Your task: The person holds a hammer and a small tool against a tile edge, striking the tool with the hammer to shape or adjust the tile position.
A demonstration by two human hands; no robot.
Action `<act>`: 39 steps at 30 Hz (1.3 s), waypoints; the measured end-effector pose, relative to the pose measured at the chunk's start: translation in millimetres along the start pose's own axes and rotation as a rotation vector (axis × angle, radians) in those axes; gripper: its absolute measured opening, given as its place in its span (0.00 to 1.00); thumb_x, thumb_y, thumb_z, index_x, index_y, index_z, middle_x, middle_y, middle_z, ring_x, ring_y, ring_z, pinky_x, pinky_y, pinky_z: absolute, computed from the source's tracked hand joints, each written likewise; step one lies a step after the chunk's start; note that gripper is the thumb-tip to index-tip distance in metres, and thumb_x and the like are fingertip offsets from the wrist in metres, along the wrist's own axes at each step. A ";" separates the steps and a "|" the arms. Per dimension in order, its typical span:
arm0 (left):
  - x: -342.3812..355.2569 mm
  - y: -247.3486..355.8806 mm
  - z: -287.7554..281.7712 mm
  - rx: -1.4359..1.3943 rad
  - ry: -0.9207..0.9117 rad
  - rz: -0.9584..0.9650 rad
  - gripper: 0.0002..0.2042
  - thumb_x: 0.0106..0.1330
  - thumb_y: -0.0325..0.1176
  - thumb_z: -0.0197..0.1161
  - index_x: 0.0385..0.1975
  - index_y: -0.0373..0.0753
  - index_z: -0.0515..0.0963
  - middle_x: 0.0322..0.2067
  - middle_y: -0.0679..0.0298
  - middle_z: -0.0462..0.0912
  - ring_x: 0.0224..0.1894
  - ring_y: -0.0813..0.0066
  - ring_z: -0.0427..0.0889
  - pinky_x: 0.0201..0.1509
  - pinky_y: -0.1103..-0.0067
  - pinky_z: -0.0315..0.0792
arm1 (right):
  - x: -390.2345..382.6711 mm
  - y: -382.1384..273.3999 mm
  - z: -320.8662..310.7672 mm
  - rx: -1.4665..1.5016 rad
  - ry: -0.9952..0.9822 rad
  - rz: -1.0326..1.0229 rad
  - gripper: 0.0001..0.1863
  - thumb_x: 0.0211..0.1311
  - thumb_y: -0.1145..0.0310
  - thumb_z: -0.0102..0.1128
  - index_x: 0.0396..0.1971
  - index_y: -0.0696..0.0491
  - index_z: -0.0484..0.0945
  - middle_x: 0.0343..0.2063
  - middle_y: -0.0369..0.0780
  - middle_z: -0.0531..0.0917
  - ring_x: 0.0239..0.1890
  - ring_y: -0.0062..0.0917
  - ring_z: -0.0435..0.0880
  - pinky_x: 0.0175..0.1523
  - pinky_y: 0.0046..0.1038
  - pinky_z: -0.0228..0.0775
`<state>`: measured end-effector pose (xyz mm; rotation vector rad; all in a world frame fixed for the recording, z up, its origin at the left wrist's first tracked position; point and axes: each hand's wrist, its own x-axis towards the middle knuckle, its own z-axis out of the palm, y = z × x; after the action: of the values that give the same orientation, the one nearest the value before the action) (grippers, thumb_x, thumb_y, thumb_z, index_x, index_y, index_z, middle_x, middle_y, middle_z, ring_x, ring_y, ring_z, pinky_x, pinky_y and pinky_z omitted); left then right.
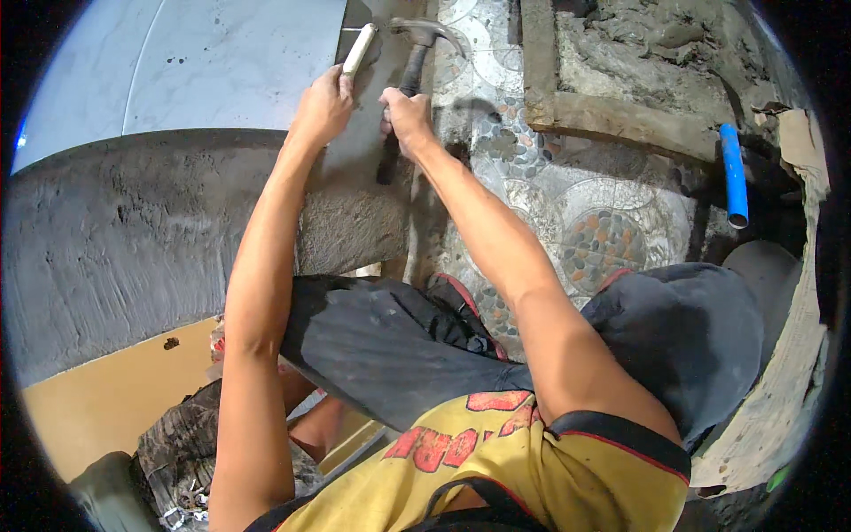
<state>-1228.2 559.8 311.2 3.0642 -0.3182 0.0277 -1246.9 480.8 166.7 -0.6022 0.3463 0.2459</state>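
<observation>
My left hand (pixel 326 108) is closed round a short pale rod (pixel 358 51), which tilts up and away to the right beside the edge of the large light-grey tiles (pixel 230 66). What the rod's lower end touches is hidden by my hand. In my right hand (pixel 409 119) is a claw hammer (pixel 415 66), gripped around its dark handle. Its metal head lies beyond my fingers, just right of the rod's far end and apart from it. Beneath both hands runs a narrow grey strip (pixel 355 155) along the tile edge.
A rough grey cement face (pixel 133 230) drops below the tiles. Pebble-patterned floor tiles (pixel 603 244) lie to the right. Beyond them are a wooden frame (pixel 629 117) around wet cement, a blue pipe (pixel 734 177) and torn cardboard (pixel 762 399). Camouflage cloth (pixel 182 443) shows lower left.
</observation>
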 end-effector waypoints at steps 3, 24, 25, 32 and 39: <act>12.0 20.9 -0.5 0.014 -0.002 0.005 0.20 0.74 0.40 0.46 0.58 0.34 0.72 0.26 0.50 0.81 0.27 0.61 0.83 0.35 0.67 0.75 | 11.7 -6.7 5.2 0.057 0.111 -0.167 0.12 0.48 0.67 0.61 0.11 0.53 0.71 0.11 0.35 0.73 0.11 0.22 0.71 0.18 0.31 0.62; 6.8 9.9 -19.6 -0.742 -0.237 -0.238 0.21 0.74 0.44 0.48 0.55 0.34 0.73 0.27 0.65 0.74 0.21 0.77 0.74 0.25 0.78 0.71 | -28.3 -48.8 -22.5 0.029 -0.041 0.060 0.09 0.53 0.70 0.57 0.18 0.54 0.69 0.11 0.33 0.68 0.09 0.20 0.67 0.13 0.28 0.62; 4.6 14.2 -18.2 -0.737 -0.183 -0.161 0.20 0.74 0.45 0.48 0.55 0.35 0.74 0.27 0.66 0.74 0.23 0.79 0.73 0.25 0.80 0.70 | -26.5 -47.8 -25.5 0.058 -0.039 0.057 0.10 0.52 0.71 0.58 0.16 0.53 0.69 0.10 0.33 0.68 0.09 0.20 0.67 0.13 0.28 0.62; 4.8 31.9 -16.6 -0.576 -0.288 -0.246 0.19 0.74 0.44 0.48 0.54 0.37 0.73 0.23 0.71 0.70 0.20 0.83 0.67 0.22 0.82 0.63 | -25.9 -41.1 -11.3 0.073 0.018 0.057 0.10 0.53 0.70 0.57 0.17 0.51 0.68 0.11 0.32 0.67 0.10 0.19 0.66 0.16 0.28 0.62; 4.2 29.6 -20.5 -0.678 -0.318 -0.278 0.18 0.75 0.43 0.47 0.53 0.37 0.72 0.21 0.72 0.68 0.17 0.84 0.65 0.20 0.82 0.63 | -28.5 -27.9 -11.4 0.043 0.044 0.057 0.11 0.49 0.69 0.60 0.13 0.54 0.70 0.10 0.36 0.71 0.10 0.24 0.71 0.15 0.31 0.66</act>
<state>-1230.4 531.3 333.4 2.3960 0.0830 -0.4783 -1266.7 448.2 183.2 -0.5563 0.4102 0.2795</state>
